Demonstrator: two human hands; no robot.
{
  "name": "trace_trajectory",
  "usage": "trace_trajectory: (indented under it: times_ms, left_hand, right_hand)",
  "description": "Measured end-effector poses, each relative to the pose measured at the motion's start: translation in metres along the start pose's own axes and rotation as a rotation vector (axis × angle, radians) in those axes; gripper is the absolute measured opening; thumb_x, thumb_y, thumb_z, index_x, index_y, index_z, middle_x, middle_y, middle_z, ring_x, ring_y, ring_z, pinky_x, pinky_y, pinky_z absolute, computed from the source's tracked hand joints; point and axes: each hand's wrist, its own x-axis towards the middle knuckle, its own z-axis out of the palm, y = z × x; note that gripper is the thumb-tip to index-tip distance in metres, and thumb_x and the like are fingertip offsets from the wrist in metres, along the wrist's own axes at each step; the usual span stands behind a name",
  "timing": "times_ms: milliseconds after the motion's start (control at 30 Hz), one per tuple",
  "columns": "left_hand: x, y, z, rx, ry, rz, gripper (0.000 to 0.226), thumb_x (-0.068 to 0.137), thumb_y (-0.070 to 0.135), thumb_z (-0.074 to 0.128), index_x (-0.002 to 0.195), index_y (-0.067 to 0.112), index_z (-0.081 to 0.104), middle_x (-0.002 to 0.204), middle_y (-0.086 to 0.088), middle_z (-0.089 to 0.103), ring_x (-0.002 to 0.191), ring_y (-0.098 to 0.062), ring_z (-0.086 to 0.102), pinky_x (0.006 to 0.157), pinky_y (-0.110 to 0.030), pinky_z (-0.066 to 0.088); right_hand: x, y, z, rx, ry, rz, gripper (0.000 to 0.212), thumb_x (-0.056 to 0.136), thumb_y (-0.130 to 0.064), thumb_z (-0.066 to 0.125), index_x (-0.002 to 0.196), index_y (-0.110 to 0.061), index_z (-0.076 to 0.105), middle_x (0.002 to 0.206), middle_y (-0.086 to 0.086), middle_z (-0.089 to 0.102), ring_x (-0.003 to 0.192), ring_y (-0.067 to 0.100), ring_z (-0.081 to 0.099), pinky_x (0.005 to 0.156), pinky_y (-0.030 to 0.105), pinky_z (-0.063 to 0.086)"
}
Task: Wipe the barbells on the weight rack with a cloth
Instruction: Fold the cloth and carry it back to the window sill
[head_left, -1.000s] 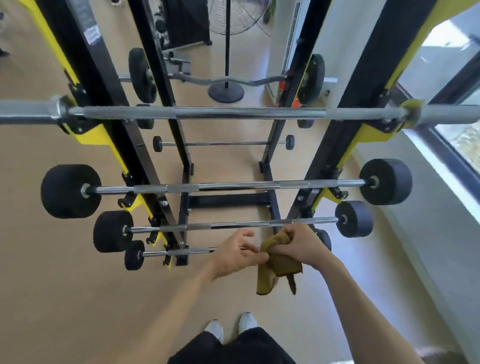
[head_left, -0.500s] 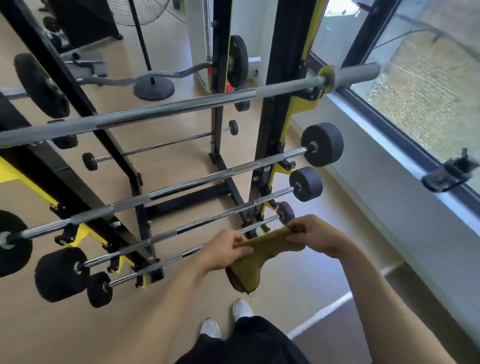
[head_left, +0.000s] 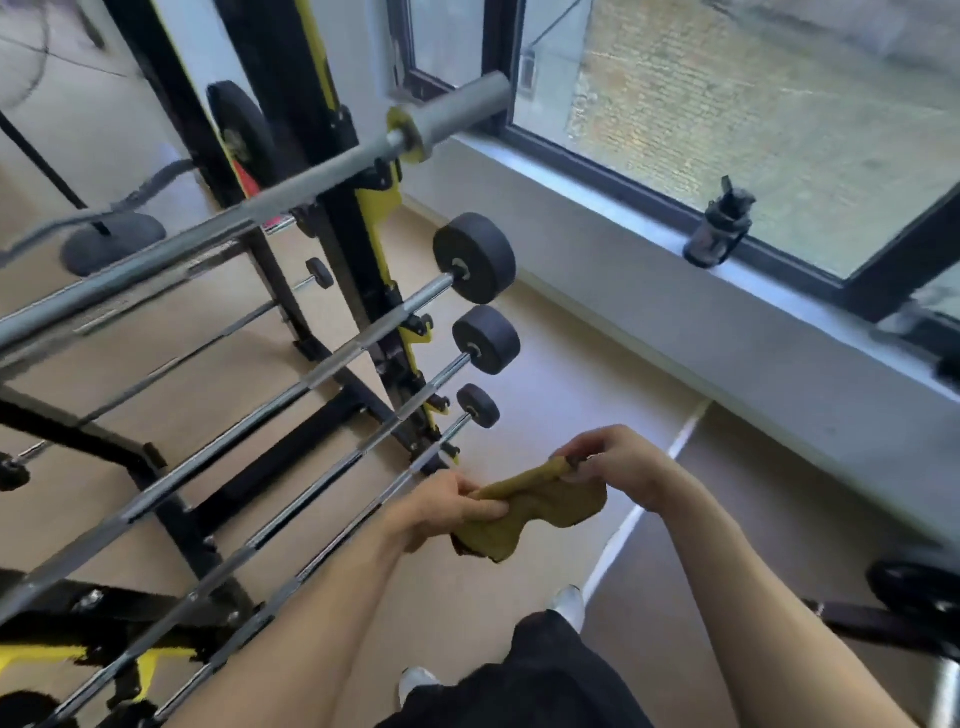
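The person's left hand (head_left: 441, 506) and right hand (head_left: 618, 467) each pinch an end of the olive-yellow cloth (head_left: 530, 514), which now hangs stretched between them in front of the body, touching no bar. 1 second ago the same cloth was bunched in the right hand with the left fingers just reaching it, and the view faced the rack squarely; since then the hands have drawn apart, spreading the cloth, and the view has swung toward the window side (the camera turned, the rack itself did not move). The right-hand ends of the barbells now fill the frame: the long grey bar (head_left: 291, 187) on top of the black and yellow weight rack (head_left: 374, 208), then 3 chrome barbells below it with round black heads, large (head_left: 474, 257), medium (head_left: 485, 339) and small (head_left: 478, 406). The lowest chrome shaft (head_left: 363, 512) runs just beside the left hand. No wiping contact is visible, so the cleaning looks not yet begun; the unfolded cloth and the turn toward the bar ends suggest the nearest low barbell is the likely first target. A dark water bottle (head_left: 717, 231) stands on the window sill (head_left: 597, 208).
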Motion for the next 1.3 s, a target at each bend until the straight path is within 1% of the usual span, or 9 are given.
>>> trace_trajectory:
  times_ms: [100, 233, 333, 467, 633, 767, 933, 1067, 1300]
  left_hand:
    - [0.033, 0.039, 0.035, -0.017, 0.005, 0.015, 0.046, 0.086, 0.053, 0.07, 0.111, 0.013, 0.068, 0.108, -0.005, 0.069, 0.097, -0.02, 0.067, 0.073, -0.028, 0.058]
    - [0.079, 0.105, 0.093, -0.112, 0.018, 0.003, 0.025, 0.097, 0.039, 0.062, 0.097, 0.014, 0.065, 0.102, -0.009, 0.072, 0.094, -0.023, 0.067, 0.092, -0.048, 0.055]
    - [0.118, 0.159, 0.131, -0.426, 0.006, -0.059, 0.037, 0.1, 0.043, 0.053, 0.115, 0.011, 0.065, 0.111, -0.016, 0.072, 0.099, -0.032, 0.067, 0.087, -0.05, 0.056]
    - [0.175, 0.216, 0.17, -0.629, -0.248, -0.087, 0.072, 0.101, 0.06, 0.031, 0.117, -0.001, 0.067, 0.111, -0.026, 0.067, 0.104, -0.036, 0.062, 0.101, -0.053, 0.047]
    - [0.237, 0.267, 0.212, -0.476, -0.218, -0.083, 0.042, 0.099, 0.04, 0.053, 0.113, 0.003, 0.066, 0.101, -0.02, 0.065, 0.083, -0.029, 0.064, 0.066, -0.035, 0.055]
    - [0.292, 0.293, 0.24, -0.421, -0.14, -0.226, 0.033, 0.1, 0.03, 0.057, 0.11, -0.001, 0.066, 0.094, -0.019, 0.068, 0.073, -0.028, 0.068, 0.056, -0.036, 0.056]
    - [0.377, 0.348, 0.263, -0.402, -0.2, -0.238, 0.039, 0.099, 0.033, 0.058, 0.116, -0.003, 0.062, 0.087, -0.018, 0.068, 0.065, -0.027, 0.067, 0.048, -0.032, 0.051]
    - [0.443, 0.42, 0.276, -0.334, -0.404, -0.202, 0.035, 0.104, 0.035, 0.047, 0.106, 0.005, 0.065, 0.074, -0.013, 0.068, 0.06, -0.026, 0.064, 0.047, -0.031, 0.049]
    - [0.567, 0.532, 0.297, -0.064, -0.367, -0.099, 0.027, 0.101, 0.03, 0.057, 0.11, 0.006, 0.066, 0.094, -0.012, 0.069, 0.075, -0.024, 0.066, 0.058, -0.034, 0.056]
  right_hand:
    - [0.009, 0.026, -0.047, 0.066, 0.115, 0.03, 0.017, 0.085, -0.004, 0.068, 0.087, -0.019, 0.076, 0.094, 0.004, 0.072, 0.097, 0.022, 0.064, 0.091, 0.037, 0.055]
    - [0.016, 0.055, -0.114, -0.048, 0.3, -0.029, 0.008, 0.087, -0.02, 0.068, 0.095, -0.022, 0.069, 0.093, -0.003, 0.07, 0.088, 0.016, 0.066, 0.073, 0.027, 0.053]
    - [0.015, 0.071, -0.156, -0.134, 0.455, -0.215, 0.012, 0.089, -0.028, 0.068, 0.102, -0.026, 0.068, 0.09, -0.008, 0.068, 0.076, 0.01, 0.065, 0.064, 0.022, 0.051]
    - [0.014, 0.099, -0.205, -0.268, 0.341, -0.308, 0.022, 0.084, -0.036, 0.073, 0.103, -0.025, 0.069, 0.094, -0.007, 0.062, 0.077, 0.008, 0.06, 0.071, 0.026, 0.051]
    - [0.02, 0.138, -0.255, -0.201, 0.254, -0.237, 0.037, 0.078, -0.047, 0.073, 0.113, -0.035, 0.069, 0.099, -0.008, 0.052, 0.084, 0.006, 0.058, 0.078, 0.023, 0.05]
    - [0.035, 0.156, -0.294, 0.183, 0.332, -0.122, 0.01, 0.083, -0.03, 0.074, 0.087, -0.022, 0.073, 0.083, 0.001, 0.069, 0.068, 0.015, 0.069, 0.067, 0.033, 0.058]
    - [0.09, 0.192, -0.36, 0.404, 0.871, 0.159, 0.01, 0.088, -0.032, 0.073, 0.089, -0.023, 0.067, 0.084, -0.007, 0.068, 0.077, 0.005, 0.063, 0.064, 0.017, 0.049]
    - [0.142, 0.222, -0.423, 0.98, 0.68, 0.339, 0.047, 0.086, -0.039, 0.075, 0.123, -0.017, 0.056, 0.118, 0.007, 0.068, 0.104, 0.023, 0.069, 0.083, 0.04, 0.059]
    - [0.207, 0.239, -0.539, 1.319, 0.67, 0.213, 0.03, 0.093, -0.013, 0.065, 0.122, -0.004, 0.064, 0.117, 0.018, 0.071, 0.108, 0.035, 0.067, 0.088, 0.05, 0.057]
